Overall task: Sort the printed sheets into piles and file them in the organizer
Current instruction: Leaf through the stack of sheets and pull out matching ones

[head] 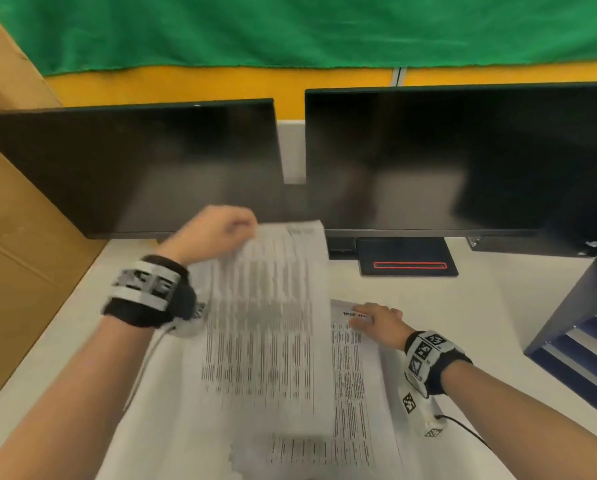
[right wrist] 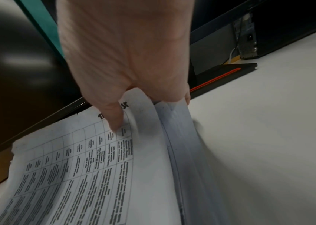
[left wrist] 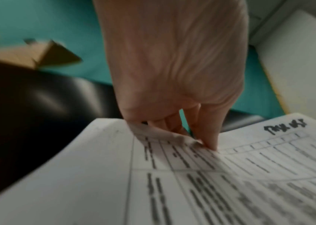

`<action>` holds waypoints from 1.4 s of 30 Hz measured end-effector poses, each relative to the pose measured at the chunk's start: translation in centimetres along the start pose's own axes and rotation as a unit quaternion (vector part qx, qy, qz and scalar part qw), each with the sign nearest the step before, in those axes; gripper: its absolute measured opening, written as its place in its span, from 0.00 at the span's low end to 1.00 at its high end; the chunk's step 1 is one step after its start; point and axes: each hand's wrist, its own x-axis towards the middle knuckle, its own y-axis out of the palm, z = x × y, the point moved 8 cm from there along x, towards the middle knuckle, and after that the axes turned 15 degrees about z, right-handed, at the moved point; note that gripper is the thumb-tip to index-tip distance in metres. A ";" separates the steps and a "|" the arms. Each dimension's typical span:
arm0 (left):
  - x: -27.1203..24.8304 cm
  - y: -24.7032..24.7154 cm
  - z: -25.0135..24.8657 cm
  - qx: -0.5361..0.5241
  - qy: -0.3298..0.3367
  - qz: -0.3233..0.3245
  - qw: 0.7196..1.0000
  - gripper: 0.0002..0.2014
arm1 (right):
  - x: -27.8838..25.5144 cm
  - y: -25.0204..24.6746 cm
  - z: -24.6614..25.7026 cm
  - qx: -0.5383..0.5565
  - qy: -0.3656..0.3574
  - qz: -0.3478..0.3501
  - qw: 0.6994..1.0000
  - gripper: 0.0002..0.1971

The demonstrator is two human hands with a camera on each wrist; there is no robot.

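Observation:
My left hand (head: 247, 230) pinches the top edge of one printed sheet (head: 269, 317) and holds it lifted above the desk, in front of the left monitor. The left wrist view shows its fingers (left wrist: 209, 137) crumpling that edge of the table-printed sheet (left wrist: 220, 182). The stack of printed sheets (head: 352, 375) lies on the desk below. My right hand (head: 359, 318) sits on its top right corner. In the right wrist view its index finger (right wrist: 116, 120) presses the top page (right wrist: 88, 167) while the other fingers curl round upturned sheet edges. The dark blue organizer (head: 584, 323) stands at the right.
Two dark monitors (head: 134, 168) (head: 463, 157) stand close behind the sheets, one on a black base with a red line (head: 408, 258). A cardboard box (head: 20, 237) borders the white desk (head: 480, 323) on the left. Green cloth hangs behind.

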 end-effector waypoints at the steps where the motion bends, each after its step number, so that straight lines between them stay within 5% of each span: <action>1: 1.1 3.2 -0.8 0.019 0.009 0.021 1.000 0.06 | 0.0 0.0 -0.1 0.007 0.001 0.002 1.000 0.21; 5: 3.7 13.8 -3.2 0.029 0.040 0.044 0.998 0.07 | -0.1 -0.2 -0.1 0.025 0.015 -0.002 1.000 0.09; 8: 4.2 18.6 -3.5 0.017 0.049 0.048 0.997 0.06 | -0.4 -0.3 -0.7 0.055 0.042 -0.007 0.998 0.15; 13: 4.6 21.2 -2.4 0.026 0.053 0.110 0.992 0.08 | 0.8 0.9 -3.0 0.143 0.006 0.025 0.989 0.19; 17: 5.2 20.5 -2.1 0.081 0.027 0.073 0.994 0.12 | -0.5 0.1 -0.7 0.165 -0.006 0.038 0.986 0.16; 22: 5.6 20.5 -2.7 0.062 0.008 0.075 0.995 0.20 | -2.1 0.3 1.2 -0.086 -0.029 -0.010 0.996 0.19; 26: 6.8 18.7 -1.2 -0.057 -0.046 0.014 0.997 0.17 | -2.8 2.6 1.8 -0.255 -0.108 -0.085 0.957 0.14; 28: 7.6 19.5 -0.6 -0.020 -0.060 0.064 0.996 0.12 | -3.3 3.5 2.1 -0.306 -0.116 -0.118 0.938 0.17; 31: 8.2 21.4 -0.7 0.111 -0.036 0.170 0.978 0.15 | -4.1 4.0 2.4 -0.333 -0.139 -0.138 0.922 0.22; 36: 8.1 20.1 -2.1 0.217 0.019 0.109 0.970 0.11 | -5.0 4.0 2.8 -0.326 -0.168 -0.196 0.910 0.24; 42: 6.1 21.3 -2.2 0.284 0.073 0.093 0.951 0.06 | -5.7 3.1 3.6 -0.351 -0.106 -0.254 0.895 0.24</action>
